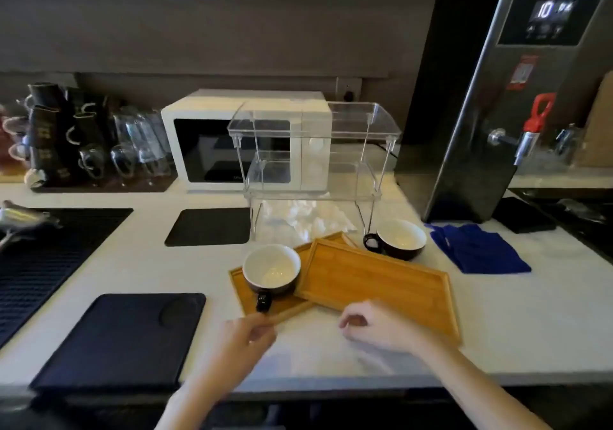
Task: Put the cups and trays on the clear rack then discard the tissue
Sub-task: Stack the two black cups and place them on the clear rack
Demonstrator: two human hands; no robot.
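Two wooden trays lie overlapped on the white counter. The lower tray (240, 288) carries a dark cup with a white inside (271, 268). The upper tray (374, 283) rests tilted across its right side. My left hand (245, 333) pinches the lower tray's front corner. Fingers of my right hand (374, 326) curl over the upper tray's front edge. A second dark cup (401, 239) stands on the counter by the right leg of the clear rack (315, 131). The rack's two shelves hold nothing. A crumpled white tissue (308, 219) lies under it.
A white microwave (202, 144) stands behind the rack and a tall steel water boiler (491, 114) to its right. A blue cloth (477, 250) lies right of the cup. Black mats (122, 336) (209, 227) lie left, with glasses and mugs (83, 141) at the back left.
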